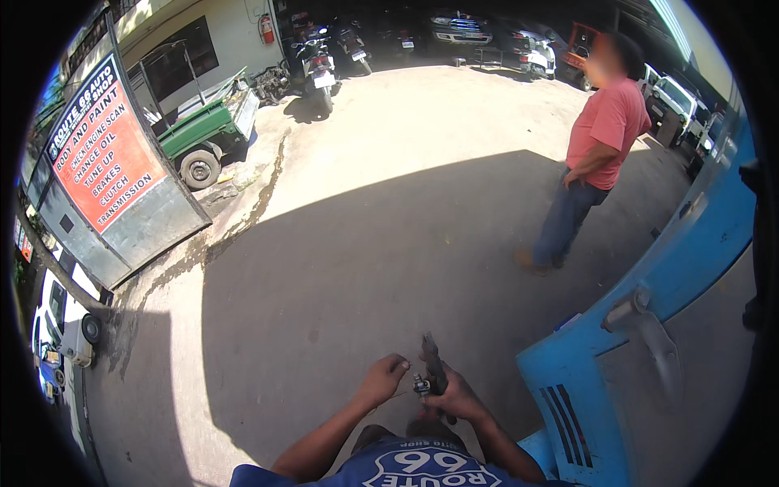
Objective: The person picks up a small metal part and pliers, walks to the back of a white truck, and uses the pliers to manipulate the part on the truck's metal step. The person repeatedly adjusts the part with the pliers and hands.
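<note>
Around me spreads the concrete ground (349, 268), sunlit farther off and shaded where my hands are. Close on my right is a blue vehicle (568, 369) with dark slots in its lower panel, and over on my left a metal gate (154, 229) carries a red sign (109, 154). Beyond that gate sits a green trailer (191, 131), and ahead to the right a person in a pink shirt (604, 122) stands well apart from me, hand at hip. My left hand (383, 379) is raised, clear of the tool, its fingers bent to a narrow pinch; I cannot tell whether anything thin lies between them. My right hand (456, 399) is wrapped round dark pliers (434, 365) in front of my body, nose pointing away from me. Smallest of all, a metal fitting (420, 385) shows just left of the pliers, by my right thumb; whether my fingers or the tool hold it, I cannot tell. I'd judge the step in hand to be handling that fitting with the pliers at the ready. The next move, to my mind, calls for a steady right grip and careful aim from the left fingertips.
</note>
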A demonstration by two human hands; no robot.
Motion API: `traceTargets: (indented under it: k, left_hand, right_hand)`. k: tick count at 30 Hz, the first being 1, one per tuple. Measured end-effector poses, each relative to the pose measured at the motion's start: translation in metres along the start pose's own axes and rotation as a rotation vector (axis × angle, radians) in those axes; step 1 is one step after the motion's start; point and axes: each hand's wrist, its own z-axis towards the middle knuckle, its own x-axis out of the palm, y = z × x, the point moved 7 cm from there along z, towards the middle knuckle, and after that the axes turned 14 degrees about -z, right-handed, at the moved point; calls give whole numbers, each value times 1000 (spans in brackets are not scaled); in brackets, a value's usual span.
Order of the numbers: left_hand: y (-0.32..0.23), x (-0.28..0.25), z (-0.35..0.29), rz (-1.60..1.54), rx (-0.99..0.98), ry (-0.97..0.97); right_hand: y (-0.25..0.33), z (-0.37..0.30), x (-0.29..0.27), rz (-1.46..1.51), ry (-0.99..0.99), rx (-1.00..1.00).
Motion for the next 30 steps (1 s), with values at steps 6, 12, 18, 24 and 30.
traceTargets:
  k: [6,12,18,24,30]
  left_hand:
    - [43,-24,131,-234,-409,-75]
    - [25,-46,325,-335,-215,-62]
    - [-16,-24,490,-758,-451,217]
    - [-45,14,647,-794,-423,391]
    - [-85,58,817,-353,-194,376]
  right_hand:
    - [34,157,-89,-65,-197,46]
    - [72,301,-181,39,-298,82]
    - [87,402,-267,202,-435,9]
    - [70,515,-370,263,-557,-27]
    - [77,625,-502,224,-605,137]
